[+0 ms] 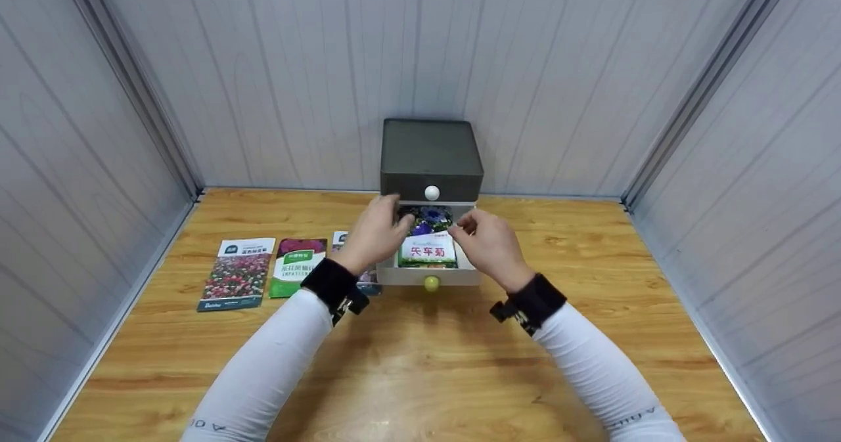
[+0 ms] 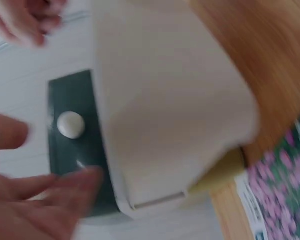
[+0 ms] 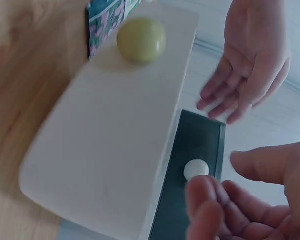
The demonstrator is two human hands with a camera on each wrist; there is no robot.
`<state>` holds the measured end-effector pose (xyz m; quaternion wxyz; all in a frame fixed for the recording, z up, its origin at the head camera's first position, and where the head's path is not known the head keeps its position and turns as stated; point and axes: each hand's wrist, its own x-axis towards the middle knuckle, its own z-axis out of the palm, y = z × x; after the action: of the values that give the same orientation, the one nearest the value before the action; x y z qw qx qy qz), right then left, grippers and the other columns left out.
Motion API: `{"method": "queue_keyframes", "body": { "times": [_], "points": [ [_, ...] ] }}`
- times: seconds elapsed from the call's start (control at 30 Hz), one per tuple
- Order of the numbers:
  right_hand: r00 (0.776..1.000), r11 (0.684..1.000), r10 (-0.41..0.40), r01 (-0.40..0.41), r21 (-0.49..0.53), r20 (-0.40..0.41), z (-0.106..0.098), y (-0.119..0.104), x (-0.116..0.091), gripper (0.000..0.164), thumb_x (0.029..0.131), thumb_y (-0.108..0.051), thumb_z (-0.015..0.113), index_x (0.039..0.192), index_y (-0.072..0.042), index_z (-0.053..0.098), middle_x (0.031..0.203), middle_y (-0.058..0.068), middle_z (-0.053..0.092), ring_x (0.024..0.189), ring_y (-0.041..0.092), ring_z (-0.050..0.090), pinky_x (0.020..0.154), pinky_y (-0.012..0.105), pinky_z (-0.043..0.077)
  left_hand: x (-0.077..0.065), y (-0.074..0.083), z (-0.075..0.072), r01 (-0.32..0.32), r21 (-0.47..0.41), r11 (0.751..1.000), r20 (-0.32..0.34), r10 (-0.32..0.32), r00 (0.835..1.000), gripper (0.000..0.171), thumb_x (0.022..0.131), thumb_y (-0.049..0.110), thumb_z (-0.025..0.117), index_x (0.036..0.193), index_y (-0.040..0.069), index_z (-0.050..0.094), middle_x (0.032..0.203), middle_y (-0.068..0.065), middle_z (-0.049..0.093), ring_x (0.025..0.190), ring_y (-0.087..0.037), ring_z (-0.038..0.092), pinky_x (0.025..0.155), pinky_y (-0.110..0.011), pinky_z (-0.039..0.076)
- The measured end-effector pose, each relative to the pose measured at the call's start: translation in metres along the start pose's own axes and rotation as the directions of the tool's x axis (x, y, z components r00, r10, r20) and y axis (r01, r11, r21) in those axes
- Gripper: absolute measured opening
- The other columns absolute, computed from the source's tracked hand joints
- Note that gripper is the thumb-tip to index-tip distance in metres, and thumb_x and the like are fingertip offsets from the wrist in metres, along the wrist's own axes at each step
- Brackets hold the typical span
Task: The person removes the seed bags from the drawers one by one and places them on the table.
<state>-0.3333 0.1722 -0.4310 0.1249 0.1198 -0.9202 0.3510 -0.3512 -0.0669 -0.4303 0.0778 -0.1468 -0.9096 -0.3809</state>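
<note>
A small drawer box (image 1: 430,153) has its pale lower drawer (image 1: 397,276) pulled out, with a yellow-green knob (image 1: 431,284) on the front. Inside lies a seed packet (image 1: 428,250) showing blue flowers and a white label with red characters. My left hand (image 1: 373,230) hovers over the drawer's left side, fingers loosely spread and holding nothing. Over the right side is my right hand (image 1: 494,242), its fingers loosely bent. In the right wrist view, a gap shows between that hand's thumb (image 3: 262,165) and fingers, with nothing in between.
The dark upper drawer with a white knob (image 1: 431,193) is closed. Left of the box, a pink-flower seed packet (image 1: 238,274), a green-and-white packet (image 1: 297,270) and a third packet (image 1: 369,289), partly covered by my left arm, lie on the wooden table (image 1: 433,376). Panel walls surround it.
</note>
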Motion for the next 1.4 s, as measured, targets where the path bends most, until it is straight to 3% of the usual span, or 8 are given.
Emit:
{"method": "queue_keyframes", "body": {
  "times": [0.13,0.27,0.43,0.57,0.77,0.93,1.13,1.4],
  "points": [
    [0.995,0.997,0.023,-0.015,-0.075,0.099,0.001,-0.002,0.015,0.026,0.102,-0.025,0.079,0.114,-0.002,0.079,0.105,0.013,0.079,0.096,0.032,0.074,0.088,0.049,0.061,-0.001,0.007,0.002,0.107,-0.013,0.994,0.11,-0.105,0.988,0.038,0.111,0.025,0.063,0.131,-0.006,0.069,0.111,-0.018,0.072,0.095,-0.03,0.068,0.091,-0.049,0.06],
    [0.981,0.991,0.057,-0.033,-0.13,0.185,0.006,-0.003,0.026,0.032,0.1,-0.021,0.08,0.119,0.003,0.077,0.101,0.012,0.077,0.092,0.029,0.073,0.089,0.047,0.061,0.0,0.01,0.007,0.143,0.03,0.989,0.145,-0.146,0.979,0.03,0.11,0.025,0.063,0.11,-0.003,0.072,0.093,-0.011,0.068,0.079,-0.025,0.063,0.076,-0.044,0.057],
    [0.958,0.979,0.1,-0.046,-0.2,0.268,0.012,-0.002,0.033,0.022,0.098,-0.019,0.082,0.094,-0.001,0.071,0.075,0.0,0.058,0.069,0.019,0.056,0.068,0.038,0.051,0.001,0.011,0.016,0.134,0.098,0.986,0.186,-0.15,0.971,0.03,0.109,0.022,0.061,0.082,0.012,0.057,0.08,-0.005,0.057,0.069,-0.023,0.056,0.064,-0.038,0.049],
    [0.948,0.965,0.11,-0.03,-0.26,0.3,0.015,-0.002,0.035,0.033,0.096,-0.019,0.083,0.077,-0.011,0.058,0.072,-0.001,0.051,0.069,0.023,0.053,0.067,0.041,0.05,0.002,0.013,0.022,0.095,0.164,0.982,0.199,-0.127,0.972,0.034,0.106,0.015,0.06,0.073,0.016,0.05,0.077,-0.004,0.053,0.065,-0.022,0.051,0.062,-0.039,0.046],
    [0.925,0.951,0.102,0.017,-0.307,0.366,0.022,-0.003,0.038,0.04,0.095,-0.021,0.085,0.07,-0.015,0.054,0.081,0.009,0.066,0.073,0.027,0.064,0.08,0.048,0.063,0.004,0.017,0.03,0.099,0.255,0.962,0.174,-0.146,0.974,0.032,0.094,0.0,0.058,0.068,0.016,0.05,0.073,-0.005,0.056,0.063,-0.023,0.051,0.058,-0.039,0.046],
    [0.912,0.952,0.098,0.03,-0.304,0.397,0.029,-0.003,0.039,0.042,0.092,-0.016,0.084,0.066,-0.016,0.051,0.075,0.006,0.061,0.067,0.023,0.058,0.071,0.043,0.058,0.003,0.02,0.032,0.091,0.298,0.95,0.19,-0.152,0.97,0.023,0.092,-0.001,0.061,0.072,0.012,0.059,0.086,-0.012,0.069,0.067,-0.026,0.057,0.061,-0.041,0.053],
    [0.921,0.943,0.067,0.066,-0.325,0.383,0.034,-0.002,0.04,0.035,0.086,-0.015,0.084,0.068,-0.014,0.053,0.078,0.007,0.062,0.071,0.026,0.058,0.072,0.046,0.06,0.001,0.021,0.031,0.087,0.319,0.944,0.216,-0.162,0.963,0.024,0.094,0.001,0.06,0.073,0.012,0.059,0.089,-0.013,0.069,0.07,-0.027,0.057,0.062,-0.041,0.05],
    [0.927,0.941,0.062,0.07,-0.332,0.37,0.036,0.0,0.041,0.032,0.086,-0.014,0.083,0.071,-0.012,0.055,0.081,0.011,0.066,0.073,0.028,0.06,0.076,0.049,0.062,0.002,0.019,0.035,0.1,0.305,0.947,0.173,-0.159,0.972,0.021,0.093,-0.001,0.059,0.076,0.01,0.063,0.084,-0.01,0.067,0.069,-0.027,0.058,0.06,-0.042,0.052]
  ]
}}
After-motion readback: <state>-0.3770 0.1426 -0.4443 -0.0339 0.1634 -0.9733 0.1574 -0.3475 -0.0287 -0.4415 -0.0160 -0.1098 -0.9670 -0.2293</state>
